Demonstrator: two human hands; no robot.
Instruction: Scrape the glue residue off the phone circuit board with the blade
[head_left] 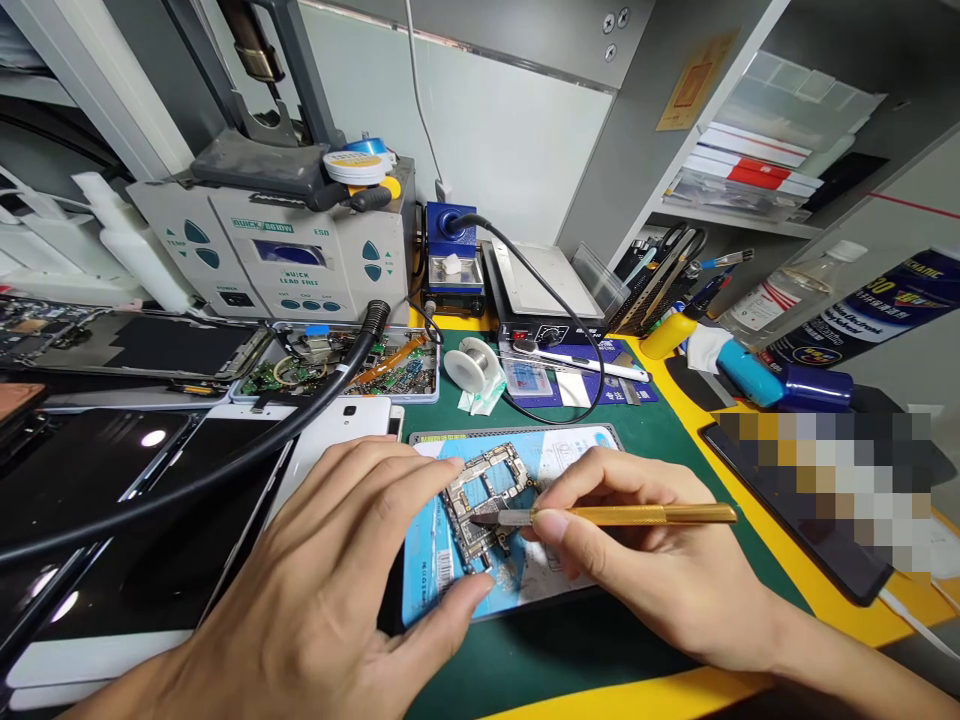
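Observation:
A phone logic board (pixel 487 500) lies on a blue-and-white printed pad (pixel 427 590) in front of me. My left hand (pixel 352 540) steadies the board between thumb and fingertips, along its left side. In my right hand (pixel 637 550) is a craft knife (pixel 637 514) with a gold handle, held like a pen. Its dark blade points left and rests on or just over the lower part of the board; contact is hard to tell. Part of the board's right edge is hidden by my right fingers.
Behind the pad sit a solder spool (pixel 471 364) and a tray of circuit boards (pixel 337 365). A hot-air station (pixel 285 250) stands back left, its black hose (pixel 300 415) crossing above several phones. A cable loops from the soldering iron stand (pixel 454 255). Another phone (pixel 795 510) lies right.

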